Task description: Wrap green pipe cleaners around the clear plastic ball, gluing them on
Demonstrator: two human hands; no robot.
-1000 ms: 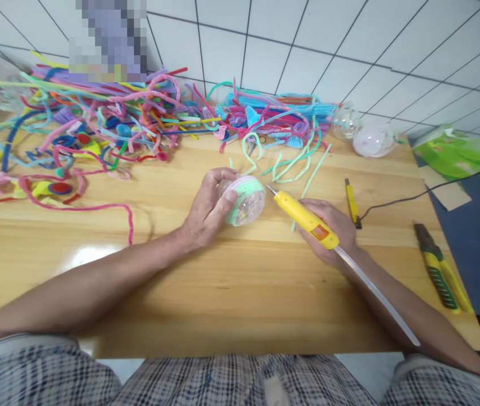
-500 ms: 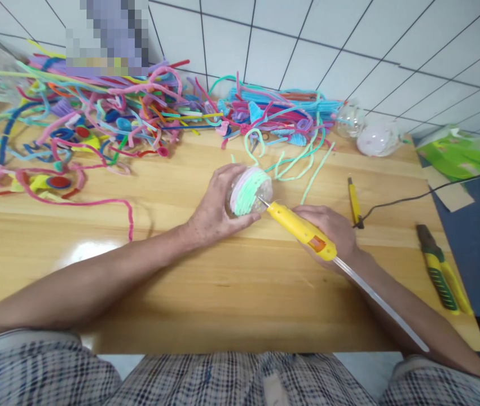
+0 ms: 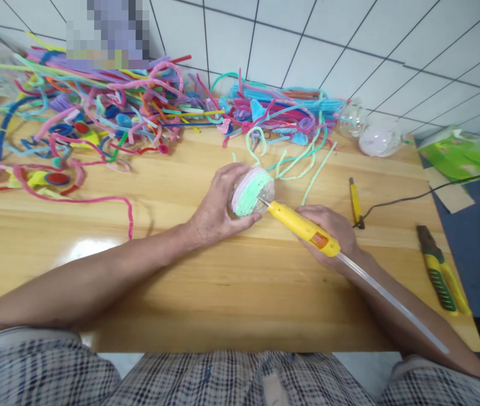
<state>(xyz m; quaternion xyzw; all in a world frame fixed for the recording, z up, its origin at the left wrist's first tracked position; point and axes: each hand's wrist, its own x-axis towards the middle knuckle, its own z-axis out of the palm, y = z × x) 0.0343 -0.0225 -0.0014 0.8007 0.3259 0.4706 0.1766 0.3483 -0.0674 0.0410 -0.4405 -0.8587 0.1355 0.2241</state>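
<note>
My left hand (image 3: 220, 206) is wrapped round a clear ball (image 3: 250, 192) partly covered with rows of mint-green and lilac pipe cleaner. Its right side is bare and see-through. In my right hand (image 3: 328, 228) is a yellow hot glue gun (image 3: 303, 225), a clear glue stick (image 3: 392, 296) jutting from its back end along my forearm. The metal nozzle meets the ball, or comes very close to it, at the edge of the green rows. Loose mint-green pipe cleaners (image 3: 319, 172) lie on the table just beyond my hands.
Tangled colourful pipe cleaners (image 3: 113, 113) spread along the wall, with a blue and pink bundle (image 3: 290, 101) beside them. Clear balls (image 3: 379, 138) stand at the back right. A yellow utility knife (image 3: 355, 202), a black cord (image 3: 404, 198) and pliers (image 3: 438, 270) lie to the right.
The glue gun's back end and glue stick have swung slightly to the right. The nozzle stays at the edge of the green rows; my left hand keeps its grip.
</note>
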